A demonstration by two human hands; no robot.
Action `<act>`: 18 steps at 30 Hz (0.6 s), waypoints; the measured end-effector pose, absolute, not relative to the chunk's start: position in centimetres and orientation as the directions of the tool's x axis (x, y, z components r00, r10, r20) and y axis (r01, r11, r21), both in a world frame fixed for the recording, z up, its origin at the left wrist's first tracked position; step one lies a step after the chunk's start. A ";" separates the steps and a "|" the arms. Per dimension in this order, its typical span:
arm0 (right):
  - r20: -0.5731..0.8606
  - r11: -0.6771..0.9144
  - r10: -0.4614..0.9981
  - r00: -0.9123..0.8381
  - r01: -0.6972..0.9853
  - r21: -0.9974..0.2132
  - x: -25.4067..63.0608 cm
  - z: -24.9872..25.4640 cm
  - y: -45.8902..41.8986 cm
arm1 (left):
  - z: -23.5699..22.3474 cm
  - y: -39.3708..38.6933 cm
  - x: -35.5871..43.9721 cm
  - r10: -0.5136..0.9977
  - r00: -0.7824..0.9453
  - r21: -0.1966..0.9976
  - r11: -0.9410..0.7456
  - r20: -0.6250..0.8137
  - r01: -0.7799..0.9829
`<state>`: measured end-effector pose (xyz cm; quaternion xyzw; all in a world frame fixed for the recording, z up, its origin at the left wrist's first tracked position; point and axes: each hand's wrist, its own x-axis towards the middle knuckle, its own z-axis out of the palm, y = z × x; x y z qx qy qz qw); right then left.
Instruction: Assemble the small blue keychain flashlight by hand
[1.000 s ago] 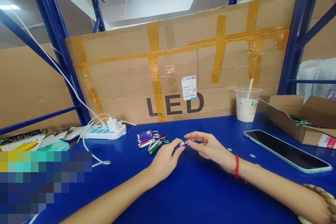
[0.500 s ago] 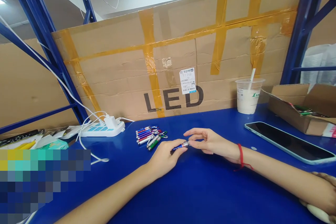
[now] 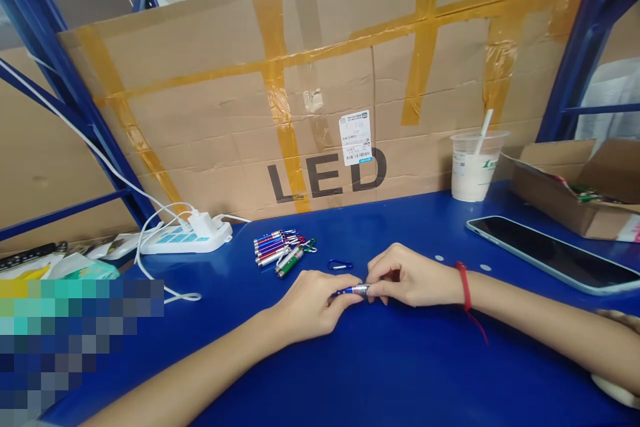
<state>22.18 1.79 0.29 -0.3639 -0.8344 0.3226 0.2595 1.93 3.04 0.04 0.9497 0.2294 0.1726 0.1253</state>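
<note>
My left hand [image 3: 313, 303] pinches a small blue flashlight [image 3: 345, 291] with a silver end, held roughly level just above the blue table. At that silver end, the thumb and fingers of my right hand [image 3: 400, 277] are closed; the fingertips hide part of it. Just behind the hands, a blue carabiner clip [image 3: 341, 265] lies on the tabletop. Farther back to the left is a pile of similar small flashlights [image 3: 280, 250] in blue, purple, red, silver and green, some with clips.
A white power strip [image 3: 187, 238] with cables lies at the back left. On the right are a phone [image 3: 550, 253], a drink cup [image 3: 475, 170] with a straw, and an open cardboard box [image 3: 570, 200]. A large cardboard panel [image 3: 225, 147] stands behind the blue table [image 3: 350, 373].
My right hand's fingers have closed onto the flashlight's silver end after being spread beside it. The blue carabiner now shows behind my hands. The view has tilted down slightly.
</note>
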 end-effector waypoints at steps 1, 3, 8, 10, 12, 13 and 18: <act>0.240 0.572 0.751 -0.615 0.423 -0.703 22.1 0.3 1.7 | 0.1 3.0 1.9 0.473 0.839 0.326 -0.865 0.271 0.382; 0.262 0.583 0.744 -0.615 0.405 -0.704 21.9 0.2 1.4 | 0.1 3.0 1.7 0.470 0.840 0.340 -0.863 0.269 0.374; 0.050 0.297 0.820 -0.570 0.348 -0.889 21.5 0.2 0.9 | 0.1 3.0 1.7 0.459 0.851 0.373 -0.859 0.254 0.352; -0.022 0.178 0.819 -0.574 0.290 -0.941 21.3 0.3 0.7 | 0.1 3.0 1.8 0.457 0.845 0.384 -0.859 0.280 0.338; -0.057 0.105 0.811 -0.582 0.242 -0.965 21.2 0.3 0.7 | 0.1 3.0 1.8 0.465 0.833 0.384 -0.858 0.299 0.341; -0.068 0.083 0.807 -0.587 0.226 -0.971 21.2 0.3 0.7 | 0.1 3.0 1.9 0.473 0.830 0.379 -0.856 0.296 0.352; -0.108 -0.018 0.794 -0.599 0.155 -0.988 21.4 0.4 1.1 | 0.1 3.1 2.1 0.528 0.810 0.323 -0.836 0.253 0.444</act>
